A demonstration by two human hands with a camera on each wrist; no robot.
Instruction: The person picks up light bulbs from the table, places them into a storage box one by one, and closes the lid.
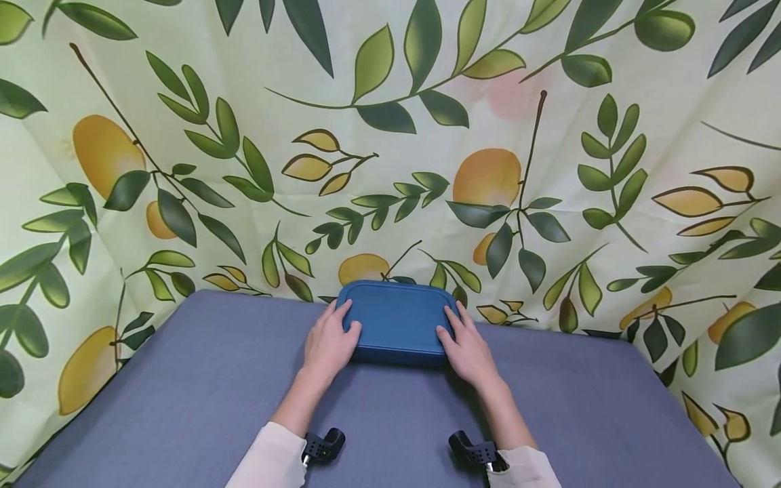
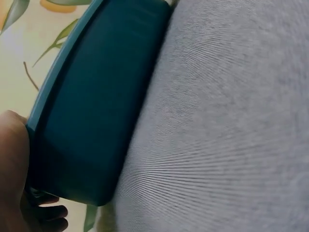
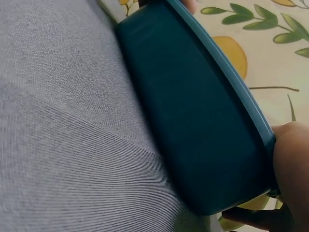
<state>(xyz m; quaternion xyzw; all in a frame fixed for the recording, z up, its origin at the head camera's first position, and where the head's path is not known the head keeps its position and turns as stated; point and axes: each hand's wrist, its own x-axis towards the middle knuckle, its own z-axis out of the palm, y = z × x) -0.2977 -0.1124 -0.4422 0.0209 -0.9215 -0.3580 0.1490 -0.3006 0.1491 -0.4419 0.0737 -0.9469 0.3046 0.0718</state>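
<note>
A blue lunch box with rounded corners and a flat, rimmed lid lies at the far side of the table, long side toward me. My left hand holds its left end, thumb on the lid's edge and fingers along the side. At the opposite end my right hand grips it the same way. From the left wrist, the box's plain dark front wall shows, with fingers curled past its end. The right wrist view has the same wall close over the cloth; the box's far side is hidden.
Grey-blue cloth covers the table. Right behind the box hangs a pale curtain printed with leaves and orange fruit, which also closes in both sides. Each wrist wears a black camera mount beside a pale sleeve.
</note>
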